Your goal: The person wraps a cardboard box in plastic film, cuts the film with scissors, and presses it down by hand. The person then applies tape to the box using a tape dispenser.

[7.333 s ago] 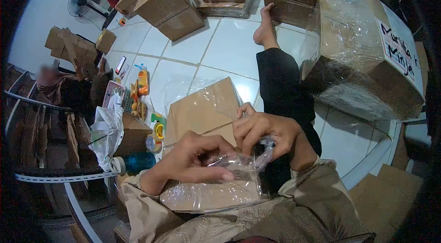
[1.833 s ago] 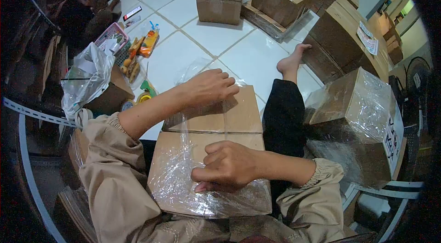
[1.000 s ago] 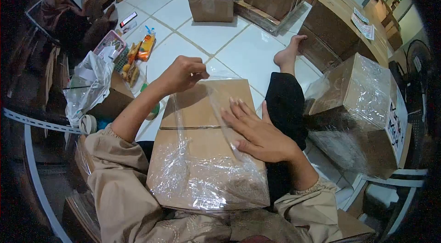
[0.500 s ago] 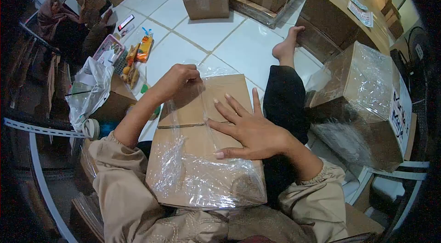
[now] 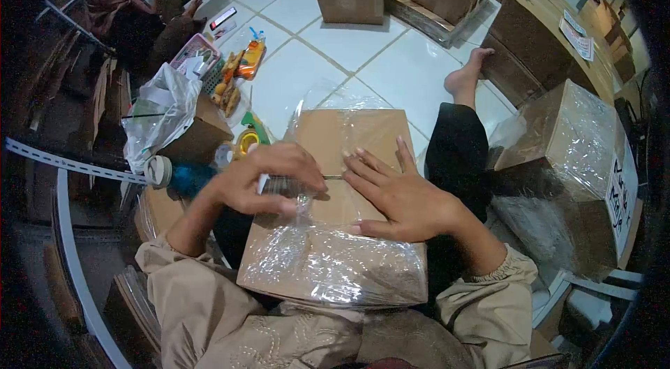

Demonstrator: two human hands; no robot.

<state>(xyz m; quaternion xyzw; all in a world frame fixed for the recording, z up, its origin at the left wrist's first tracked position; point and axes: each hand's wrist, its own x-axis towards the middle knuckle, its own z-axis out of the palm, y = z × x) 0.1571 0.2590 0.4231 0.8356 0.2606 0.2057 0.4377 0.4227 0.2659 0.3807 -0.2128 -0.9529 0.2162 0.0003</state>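
A flat cardboard box lies across my lap, partly covered in shiny clear plastic wrap. A dark seam crosses its middle, and loose clear film sticks out past the far edge. Over the left part of the box is my left hand, bent, thumb and fingers apart, with a crumpled bit of film between them. My right hand lies flat on the box's right side, fingers spread, pressing near the seam.
At left stand a white plastic bag, a lidded jar, a yellow tape roll and an orange packet. Wrapped cartons stand at right. Another person sits at far left. A phone lies on the tiles.
My left hand came back from the far part of the box toward the seam, and its closed fingers opened. My right hand stays flat on the box. The whole view shifted.
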